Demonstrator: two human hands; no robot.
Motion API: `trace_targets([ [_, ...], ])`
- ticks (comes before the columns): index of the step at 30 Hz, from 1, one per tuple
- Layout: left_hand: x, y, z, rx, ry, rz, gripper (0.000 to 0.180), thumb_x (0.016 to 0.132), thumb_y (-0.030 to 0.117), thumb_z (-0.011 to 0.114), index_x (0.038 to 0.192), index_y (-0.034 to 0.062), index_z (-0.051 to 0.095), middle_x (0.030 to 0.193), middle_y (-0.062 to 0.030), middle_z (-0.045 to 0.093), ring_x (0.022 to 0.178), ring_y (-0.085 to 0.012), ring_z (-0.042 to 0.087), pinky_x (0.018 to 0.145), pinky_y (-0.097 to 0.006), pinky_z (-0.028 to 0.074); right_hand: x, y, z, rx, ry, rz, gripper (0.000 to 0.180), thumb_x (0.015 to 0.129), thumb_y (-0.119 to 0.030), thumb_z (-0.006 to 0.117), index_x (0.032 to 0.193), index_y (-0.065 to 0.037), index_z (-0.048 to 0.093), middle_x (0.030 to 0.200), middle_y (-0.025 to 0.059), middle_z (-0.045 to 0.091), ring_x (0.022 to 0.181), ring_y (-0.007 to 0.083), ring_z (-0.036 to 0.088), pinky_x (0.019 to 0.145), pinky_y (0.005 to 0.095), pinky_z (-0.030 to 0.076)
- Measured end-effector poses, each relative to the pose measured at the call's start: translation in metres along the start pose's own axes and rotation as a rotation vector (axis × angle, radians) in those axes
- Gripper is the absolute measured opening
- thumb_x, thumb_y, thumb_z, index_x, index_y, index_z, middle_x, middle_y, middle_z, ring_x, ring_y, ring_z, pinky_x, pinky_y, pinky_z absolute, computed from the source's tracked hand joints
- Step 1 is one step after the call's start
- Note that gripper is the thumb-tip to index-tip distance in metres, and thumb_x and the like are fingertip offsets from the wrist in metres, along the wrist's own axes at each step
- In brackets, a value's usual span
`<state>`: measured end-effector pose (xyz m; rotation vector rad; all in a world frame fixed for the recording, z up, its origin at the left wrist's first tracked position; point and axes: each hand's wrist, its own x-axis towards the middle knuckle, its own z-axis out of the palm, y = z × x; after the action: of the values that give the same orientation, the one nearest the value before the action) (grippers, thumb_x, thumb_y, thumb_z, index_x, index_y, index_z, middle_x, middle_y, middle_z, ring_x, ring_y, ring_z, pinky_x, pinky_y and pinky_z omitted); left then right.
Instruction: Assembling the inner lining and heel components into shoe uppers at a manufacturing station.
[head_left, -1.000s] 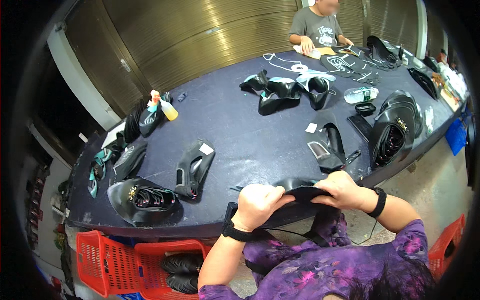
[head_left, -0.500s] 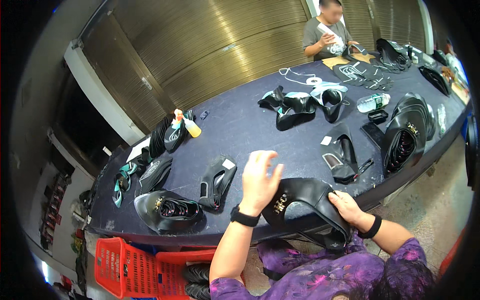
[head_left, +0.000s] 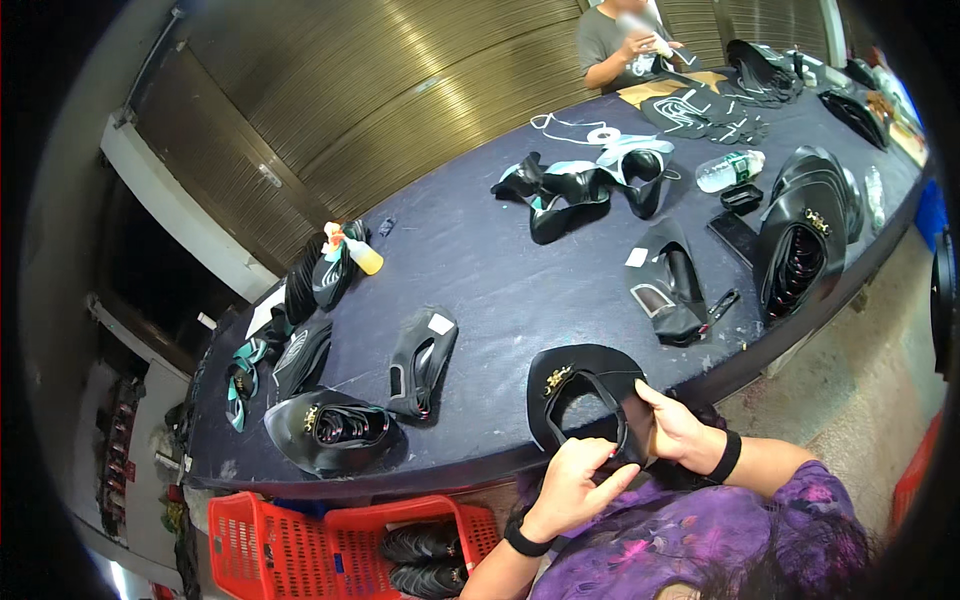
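We hold the black leather shoe upper with a small gold ornament [head_left: 590, 390] at the near edge of the long dark bench [head_left: 480, 270], half resting on it, half over our lap. Our left hand [head_left: 578, 487] grips its lower rim, fingers curled shut on the leather; our right hand [head_left: 680, 430] pinches the inner tan-lined edge, fingers closed on it too. To do this well, we judge we should keep the piece flat against the bench edge, pull the two grips evenly, and keep the ornament clear of creasing. A finished stack of similar black uppers [head_left: 330, 430] lies to our left.
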<state>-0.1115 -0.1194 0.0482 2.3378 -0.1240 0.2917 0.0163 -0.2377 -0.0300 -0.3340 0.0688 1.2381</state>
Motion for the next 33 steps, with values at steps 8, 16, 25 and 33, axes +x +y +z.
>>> trace_targets([
  [8,-0.020,-0.005,-0.003,-0.336,0.246,-0.137,0.020,0.070,0.011,0.068,0.084,-0.0001,0.058,0.073,-0.0025,0.053,0.069,-0.0107,0.046,0.064,-0.024,0.037,-0.003,0.014,-0.001,0.010,-0.264,0.145,0.035,0.086,-0.020,0.045,0.114,0.000,0.044,0.115,0.0138,0.049,0.110,0.0265,0.045,0.098,0.0408,0.030],
  [16,-0.030,-0.015,0.001,-0.505,0.474,-0.187,0.017,0.074,0.001,0.063,0.090,-0.0022,0.057,0.083,-0.0003,0.058,0.073,-0.0059,0.051,0.067,-0.018,0.041,-0.010,0.025,0.035,-0.035,-0.211,0.025,0.036,0.088,-0.022,0.041,0.117,-0.001,0.040,0.116,0.0131,0.048,0.111,0.0253,0.044,0.097,0.0404,0.031],
  [25,-0.034,-0.018,-0.001,-0.674,0.511,-0.217,0.021,0.074,0.002,0.063,0.094,-0.0006,0.057,0.082,-0.0010,0.057,0.076,-0.0076,0.051,0.070,-0.020,0.042,-0.007,0.030,0.035,-0.044,-0.148,0.073,0.028,0.088,-0.018,0.042,0.110,-0.001,0.046,0.110,0.0118,0.052,0.104,0.0243,0.049,0.093,0.0382,0.036],
  [33,-0.042,0.023,-0.030,0.103,0.416,0.182,0.019,0.065,0.012,0.069,0.078,0.0041,0.057,0.061,-0.0043,0.048,0.058,-0.0202,0.045,0.056,-0.031,0.033,0.001,0.033,0.049,-0.311,-0.261,0.083,0.033,0.082,-0.021,0.055,0.109,-0.004,0.047,0.104,0.0084,0.055,0.096,0.0221,0.054,0.086,0.0412,0.041],
])
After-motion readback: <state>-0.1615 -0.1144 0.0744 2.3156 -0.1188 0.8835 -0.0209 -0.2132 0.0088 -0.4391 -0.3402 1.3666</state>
